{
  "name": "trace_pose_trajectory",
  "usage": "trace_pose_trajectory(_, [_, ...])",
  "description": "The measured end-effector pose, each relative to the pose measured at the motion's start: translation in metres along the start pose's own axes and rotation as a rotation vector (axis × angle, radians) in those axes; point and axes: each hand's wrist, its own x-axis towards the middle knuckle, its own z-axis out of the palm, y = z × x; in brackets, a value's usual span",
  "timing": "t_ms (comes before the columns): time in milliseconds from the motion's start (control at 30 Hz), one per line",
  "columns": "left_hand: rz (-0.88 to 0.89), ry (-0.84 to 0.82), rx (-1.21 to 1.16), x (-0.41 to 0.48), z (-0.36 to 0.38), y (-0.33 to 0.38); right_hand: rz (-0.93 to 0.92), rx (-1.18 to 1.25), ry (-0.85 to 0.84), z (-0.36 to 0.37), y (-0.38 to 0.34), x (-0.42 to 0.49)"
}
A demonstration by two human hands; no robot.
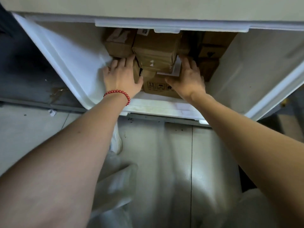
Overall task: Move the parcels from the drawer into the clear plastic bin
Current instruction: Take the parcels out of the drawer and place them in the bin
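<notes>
Both spread: left hand (122, 76), right hand (185, 78) flank parcel stack (156, 53) | left drawer (65, 51) wall apart

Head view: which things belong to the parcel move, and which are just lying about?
Job:
- drawer, open
- cardboard parcels stacked in it
- left hand and right hand, flat against the sides of the front stack
- clear plastic bin, blurred, below the drawer

Not part of it:
- paper scrap on the floor
- red bead bracelet on the left wrist
</notes>
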Motion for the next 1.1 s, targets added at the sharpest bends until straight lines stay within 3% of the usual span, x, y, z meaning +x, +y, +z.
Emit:
trace_pose_trajectory(233, [-0.095, -0.088, -0.367, 0.005, 0.006, 0.011, -0.007, 0.205, -0.022, 0.006, -0.005, 0.009])
trace_pose_trajectory(367, [-0.142, -0.043, -0.628, 0.011, 0.002, 0.02, -0.022, 0.301, -0.039, 0.007, -0.004, 0.003])
trace_pose_trajectory(833, [-0.227, 0.037, -0.79, 0.017, 0.002, 0.024, -0.027, 0.372, -0.013, 0.002, -0.003, 0.001])
trace_pose_trajectory(967, [-0.261, -0.026, -0.887, 0.009, 0.001, 0.028, 0.025, 0.548, -0.025, 0.002, 0.001, -0.01])
trace_pose_trajectory(1100, [-0.347, -0.118, -0.952, 0.004, -0.005, 0.03, 0.041, 0.507, 0.006, -0.001, 0.005, -0.027])
